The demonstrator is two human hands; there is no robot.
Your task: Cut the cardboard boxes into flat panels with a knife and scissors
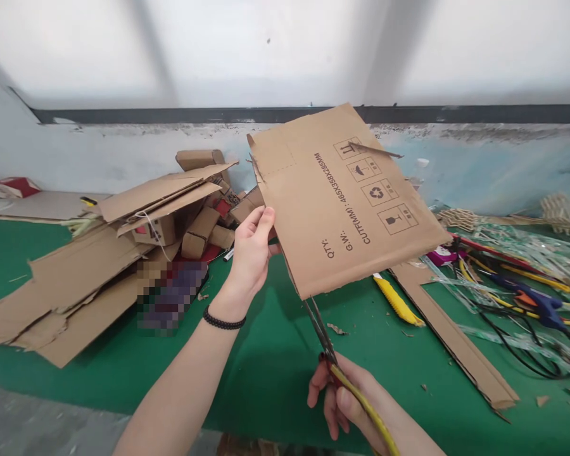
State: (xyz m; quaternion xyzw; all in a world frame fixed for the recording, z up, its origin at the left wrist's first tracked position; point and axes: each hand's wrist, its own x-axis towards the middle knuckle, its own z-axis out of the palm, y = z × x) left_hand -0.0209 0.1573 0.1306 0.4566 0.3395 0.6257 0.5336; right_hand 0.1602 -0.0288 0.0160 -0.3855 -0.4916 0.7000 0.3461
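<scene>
The left hand (251, 248) is pinching the printed cardboard sheet (308, 190) by its left edge above the worktop (270, 380); the right hand (354, 408) is gripping scissors (331, 360) below; likely light, stiff yet creasable, the sheet is favouring edge holds

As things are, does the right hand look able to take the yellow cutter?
Probably not at once: the right hand holds the scissors. Otherwise the way seems free: the yellow cutter lies mostly uncovered on the green table.
</scene>
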